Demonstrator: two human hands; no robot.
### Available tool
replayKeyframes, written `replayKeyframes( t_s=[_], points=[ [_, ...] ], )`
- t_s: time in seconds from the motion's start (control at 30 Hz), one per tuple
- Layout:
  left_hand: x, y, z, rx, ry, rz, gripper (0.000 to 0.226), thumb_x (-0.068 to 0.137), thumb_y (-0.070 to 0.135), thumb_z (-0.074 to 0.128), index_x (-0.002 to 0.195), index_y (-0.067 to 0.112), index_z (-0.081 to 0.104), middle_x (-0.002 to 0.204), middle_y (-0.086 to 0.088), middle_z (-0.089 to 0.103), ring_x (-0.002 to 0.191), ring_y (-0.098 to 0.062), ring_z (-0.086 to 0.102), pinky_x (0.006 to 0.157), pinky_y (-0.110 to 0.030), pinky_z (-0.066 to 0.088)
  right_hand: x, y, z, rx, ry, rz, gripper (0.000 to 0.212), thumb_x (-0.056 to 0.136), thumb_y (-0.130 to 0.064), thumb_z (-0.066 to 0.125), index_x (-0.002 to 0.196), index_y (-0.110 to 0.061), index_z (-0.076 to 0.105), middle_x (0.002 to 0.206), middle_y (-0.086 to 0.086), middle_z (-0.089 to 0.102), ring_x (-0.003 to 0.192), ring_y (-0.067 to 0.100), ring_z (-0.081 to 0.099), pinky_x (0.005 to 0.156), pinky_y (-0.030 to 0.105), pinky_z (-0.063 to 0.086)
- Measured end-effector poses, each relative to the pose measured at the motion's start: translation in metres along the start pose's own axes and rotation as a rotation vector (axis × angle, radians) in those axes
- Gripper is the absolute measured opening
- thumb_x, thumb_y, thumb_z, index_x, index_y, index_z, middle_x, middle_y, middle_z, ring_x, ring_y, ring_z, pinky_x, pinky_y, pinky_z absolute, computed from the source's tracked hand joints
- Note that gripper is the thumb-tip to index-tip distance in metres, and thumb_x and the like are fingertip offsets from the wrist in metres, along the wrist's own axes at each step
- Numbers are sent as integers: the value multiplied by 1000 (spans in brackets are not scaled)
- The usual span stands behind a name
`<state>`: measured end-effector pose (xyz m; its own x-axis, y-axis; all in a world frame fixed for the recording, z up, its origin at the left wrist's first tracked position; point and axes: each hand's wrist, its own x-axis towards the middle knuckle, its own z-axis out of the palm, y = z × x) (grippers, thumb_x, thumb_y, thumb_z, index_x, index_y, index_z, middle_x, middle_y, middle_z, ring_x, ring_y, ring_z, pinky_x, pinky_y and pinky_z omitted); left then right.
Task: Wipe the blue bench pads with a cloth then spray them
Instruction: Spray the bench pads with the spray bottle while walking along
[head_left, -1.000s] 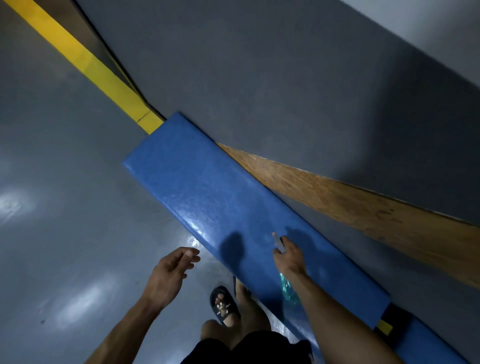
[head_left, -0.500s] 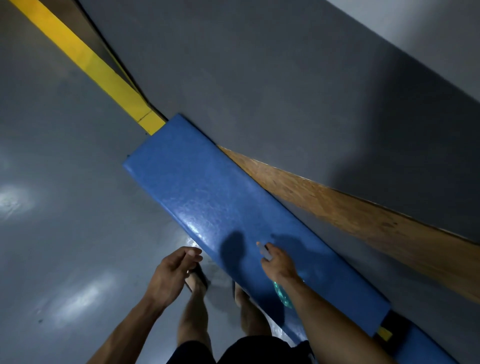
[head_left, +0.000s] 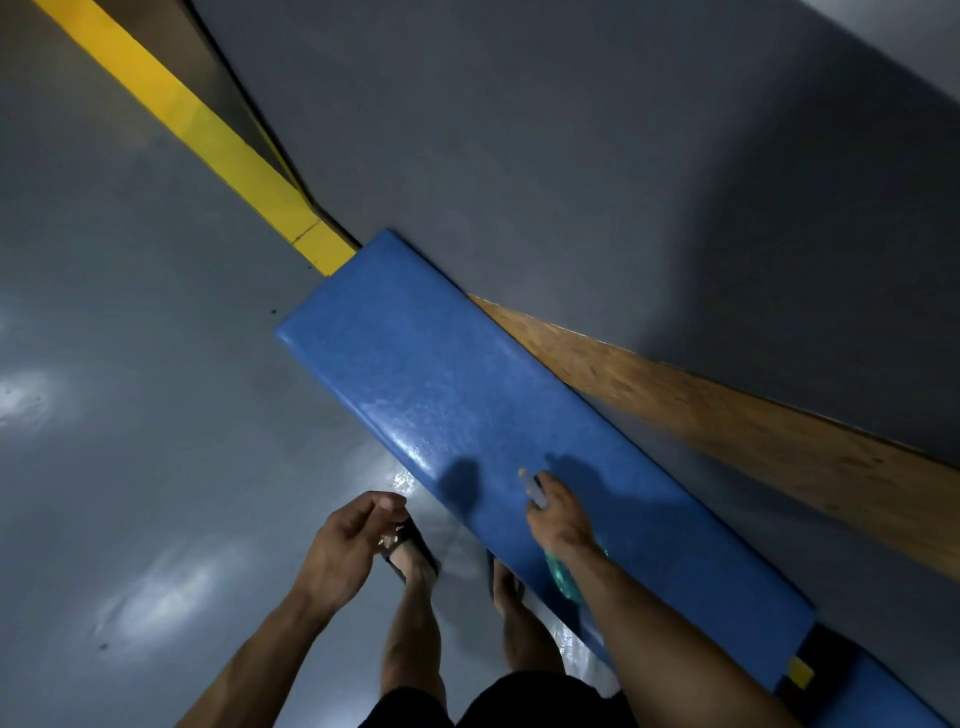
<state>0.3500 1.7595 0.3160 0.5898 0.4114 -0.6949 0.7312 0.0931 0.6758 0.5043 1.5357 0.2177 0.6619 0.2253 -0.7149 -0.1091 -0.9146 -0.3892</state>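
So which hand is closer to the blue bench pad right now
Right. The right hand is over the blue bench pad, holding a spray bottle. The left hand is off its near edge, over the floor, empty.

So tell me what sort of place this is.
Probably a gym or sports hall: a long blue vinyl bench pad on a yellow-painted beam, against a grey wall, over a glossy grey floor.

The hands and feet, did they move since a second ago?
The person stepped along the blue pad: the sandalled foot swung forward, under the left hand. The right hand keeps hold of the spray bottle, sliding slightly left over the pad. The left hand stays empty.
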Motion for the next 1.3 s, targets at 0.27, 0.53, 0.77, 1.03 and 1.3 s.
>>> replayKeyframes(
  t_s=[0.27, 0.53, 0.77, 1.03, 1.3],
  points=[
    [12, 8, -48, 22, -25, 18, 25, 100, 39, 47, 91, 38, 71, 95, 9, 75, 89, -6, 68, 78, -31, 53, 42, -31, -58, 124, 269, 195, 12, 95, -25, 50, 93, -18, 59, 90, 8, 60, 77, 32, 57, 63, 34, 44],
    [28, 6, -91, 26, -37, 31, 25, 100, 38, 47, 92, 35, 71, 95, 9, 75, 87, -5, 69, 81, -36, 54, 10, -68, 2, 40, 126, 158, 16, 94, -28, 51, 104, -18, 58, 102, 6, 61, 91, 31, 59, 74, 38, 49],
    [41, 5, -128, 20, -40, 48, 26, 100, 39, 46, 89, 45, 69, 96, 10, 75, 89, -10, 68, 79, -33, 53, -21, -113, 81, -23, -48, 83, 21, 89, -28, 55, 107, -19, 60, 111, 6, 65, 106, 31, 61, 87, 34, 49],
    [49, -8, -153, 3, -34, 16, 27, 99, 41, 46, 98, 29, 71, 96, 9, 75, 91, -13, 68, 81, -35, 53, -5, -149, 81, -29, 31, 98, 21, 89, -29, 53, 108, -22, 58, 109, 7, 63, 104, 34, 60, 88, 37, 50],
    [72, 8, -162, -10, -35, 8, 26, 98, 40, 47, 95, 29, 71, 95, 8, 75, 88, -12, 68, 81, -36, 52, 54, -161, 3, 90, 235, 155, 9, 91, -20, 56, 83, -19, 54, 74, 0, 56, 56, 14, 48, 50, 27, 38]
  ],
)
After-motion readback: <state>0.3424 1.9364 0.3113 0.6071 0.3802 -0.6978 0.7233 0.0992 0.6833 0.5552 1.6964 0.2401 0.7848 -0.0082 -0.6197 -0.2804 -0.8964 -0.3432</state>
